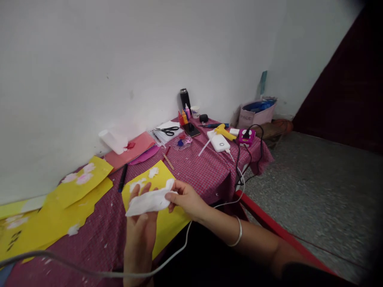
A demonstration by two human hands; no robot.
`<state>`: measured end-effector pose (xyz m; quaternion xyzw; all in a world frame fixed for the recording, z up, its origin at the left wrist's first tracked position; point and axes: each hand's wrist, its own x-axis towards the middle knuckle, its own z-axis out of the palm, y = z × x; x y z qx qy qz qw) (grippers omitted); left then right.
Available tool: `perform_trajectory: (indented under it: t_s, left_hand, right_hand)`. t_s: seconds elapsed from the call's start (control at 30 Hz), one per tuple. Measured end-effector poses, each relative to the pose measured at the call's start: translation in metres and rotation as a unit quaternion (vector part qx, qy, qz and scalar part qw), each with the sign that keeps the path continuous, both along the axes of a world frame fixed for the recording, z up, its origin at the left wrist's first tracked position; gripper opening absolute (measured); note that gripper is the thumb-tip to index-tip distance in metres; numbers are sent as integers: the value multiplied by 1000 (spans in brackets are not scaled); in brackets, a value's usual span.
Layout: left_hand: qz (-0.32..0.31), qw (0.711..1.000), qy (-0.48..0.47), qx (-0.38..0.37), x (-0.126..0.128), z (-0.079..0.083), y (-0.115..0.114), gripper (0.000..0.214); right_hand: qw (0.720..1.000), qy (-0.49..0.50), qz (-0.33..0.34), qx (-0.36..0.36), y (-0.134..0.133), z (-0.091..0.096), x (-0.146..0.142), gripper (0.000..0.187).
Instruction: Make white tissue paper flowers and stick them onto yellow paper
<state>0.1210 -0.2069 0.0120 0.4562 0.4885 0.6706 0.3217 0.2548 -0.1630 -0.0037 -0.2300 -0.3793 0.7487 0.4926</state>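
Observation:
Both my hands hold a crumpled piece of white tissue paper (149, 201) above a yellow paper sheet (163, 223) near the table's front edge. My left hand (140, 235) lies under the tissue with fingers raised against it. My right hand (187, 200) pinches the tissue's right end; a silver bangle sits on that wrist. White scraps are stuck on the yellow sheet.
A checkered maroon tablecloth (206, 171) covers the table. On it lie more yellow sheets (74, 191), a black marker (122, 178), pink paper (131, 153), scissors (167, 130), paint bottles (183, 117), a yellow glue gun (224, 131), a white power bank (220, 142) and cables. A pink bin (257, 111) stands on the floor.

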Motion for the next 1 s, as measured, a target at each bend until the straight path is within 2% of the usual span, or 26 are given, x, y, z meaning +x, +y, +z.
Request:
perform_trajectory:
  t_s: [0.13,0.23,0.3,0.43,0.5,0.57,0.67,0.73,0.8,0.9,1.0]
  left_hand:
    - [-20,993,-97,-67,10,-12,1,38]
    - [-23,975,-179,-131,14,-13,0,37]
    - [-13,970,-192,-147,14,-12,-2,39]
    - [34,976,-182,-116,14,-4,-4,33]
    - [81,974,-193,-91,15,3,-5,30]
    - [128,966,-205,-93,18,11,-6,30]
    - [157,962,-198,-104,23,20,-6,31]
    - [160,965,-191,-86,25,20,-5,32]
    - [125,970,-186,-94,26,16,-6,34]
    - [-14,969,-168,-178,23,7,-9,48]
    - [-120,954,-123,-247,8,2,-16,44]
  right_hand:
    - [1000,20,1,14,-6,5,7,40]
    - [998,65,12,8,-8,10,13,41]
    - [997,73,24,-1,-8,11,16,42]
    - [998,56,13,10,-1,8,19,45]
    - [999,50,-9,-2,3,7,21,42]
    - [998,64,-8,-3,5,7,21,50]
    - [994,68,75,35,1,8,12,70]
    - [993,32,107,33,-3,8,2,64]
    - [998,3,61,2,-2,10,-8,50]
    - [999,-14,-33,-19,13,21,-10,43]
    - [998,-42,-35,17,34,35,5,40]
